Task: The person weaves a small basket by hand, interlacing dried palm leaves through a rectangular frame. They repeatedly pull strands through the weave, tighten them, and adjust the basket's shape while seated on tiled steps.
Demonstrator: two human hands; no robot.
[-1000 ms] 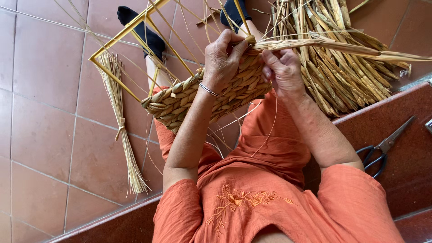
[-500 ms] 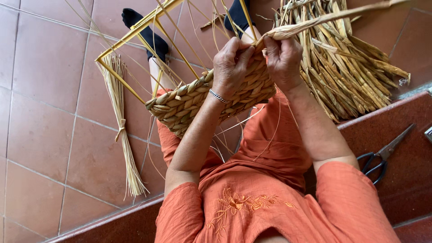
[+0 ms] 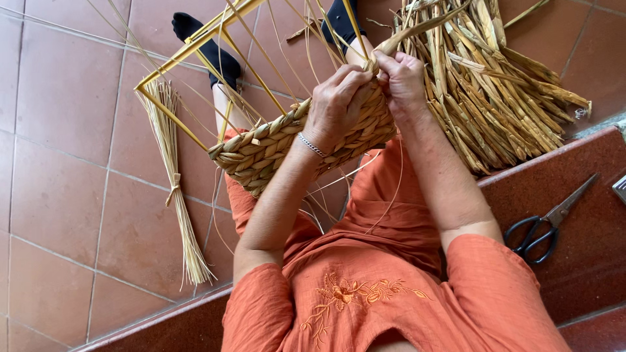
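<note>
While gripping the woven basket [image 3: 287, 146] on the lap, left hand [image 3: 336, 107] curled shut over its far rim; right hand [image 3: 401, 81] pinching a straw strand [image 3: 424, 26] running far-right from the rim, toward the straw pile [image 3: 495, 98].

We saw a half-woven straw basket [image 3: 274, 146] on a yellow wire frame [image 3: 195, 39], tilted over the lap; a flat straw strand [image 3: 417, 29] rose from its rim.
</note>
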